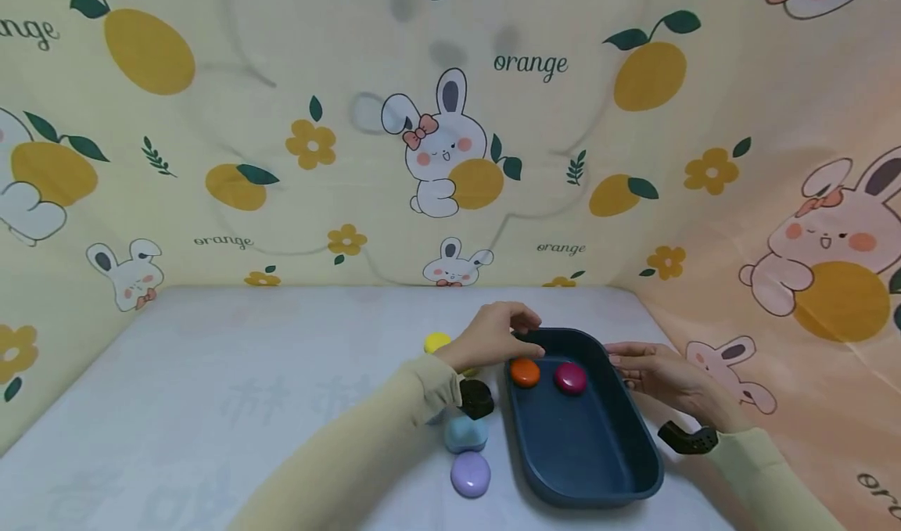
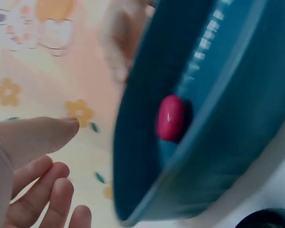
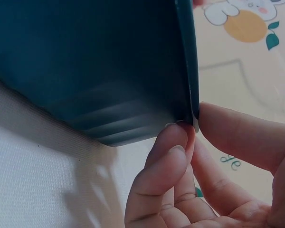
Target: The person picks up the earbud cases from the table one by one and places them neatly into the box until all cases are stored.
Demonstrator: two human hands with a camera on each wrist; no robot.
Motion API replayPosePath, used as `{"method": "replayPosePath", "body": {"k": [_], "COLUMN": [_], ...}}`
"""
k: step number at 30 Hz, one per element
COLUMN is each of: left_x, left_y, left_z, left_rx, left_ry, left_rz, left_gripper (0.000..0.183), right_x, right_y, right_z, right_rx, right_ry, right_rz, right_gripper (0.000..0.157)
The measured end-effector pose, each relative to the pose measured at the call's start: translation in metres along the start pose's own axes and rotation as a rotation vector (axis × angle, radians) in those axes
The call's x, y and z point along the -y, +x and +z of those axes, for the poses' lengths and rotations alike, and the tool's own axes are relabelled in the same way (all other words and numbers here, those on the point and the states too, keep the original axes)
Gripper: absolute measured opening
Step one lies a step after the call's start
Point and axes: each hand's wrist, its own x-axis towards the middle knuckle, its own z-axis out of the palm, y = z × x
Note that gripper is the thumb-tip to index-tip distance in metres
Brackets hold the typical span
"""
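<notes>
A deep blue tray [image 1: 580,445] with rounded corners stands on the white table, holding a glossy orange pebble-like piece [image 1: 525,373] and a magenta one [image 1: 571,378]. At the tray's far left corner, my left hand [image 1: 496,335] reaches over the rim with thumb and fingers spread apart; the left wrist view shows nothing between them. My right hand [image 1: 665,378] is at the far right side. In the right wrist view, its thumb [image 3: 242,135] and fingers pinch the tray's rim [image 3: 192,71].
Left of the tray lie more smooth pieces: a yellow one [image 1: 437,342], partly behind my left hand, a light blue one [image 1: 465,434] and a purple one [image 1: 470,474]. A cloth printed with rabbits and oranges [image 1: 338,62] hangs behind the table and along its right side.
</notes>
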Motion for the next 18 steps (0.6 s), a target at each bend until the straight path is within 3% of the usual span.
{"method": "replayPosePath", "body": {"k": [4,10,14,18], "left_x": [-0.003,-0.005,-0.003,-0.005], "left_y": [-0.019,-0.058,-0.084,-0.108], "left_z": [-0.017,-0.045,-0.059,-0.064], "left_rx": [-0.058,-0.109,-0.122,-0.123], "left_ry": [-0.06,-0.108,-0.14,-0.185], "left_rz": [0.011,0.03,-0.029,-0.075], "left_gripper": [0.033,0.029,0.031,0.031], "right_x": [0.0,0.0,-0.001,-0.002], "right_y": [0.001,0.001,0.003,0.005], "right_z": [0.0,-0.001,-0.002,-0.002], "right_rx": [0.005,0.018,0.01,0.004], "right_ry": [0.002,-0.005,-0.017,-0.026], "right_rz": [-0.006,-0.021,-0.009,-0.004], "right_gripper": [0.026,0.027,0.027,0.027]}}
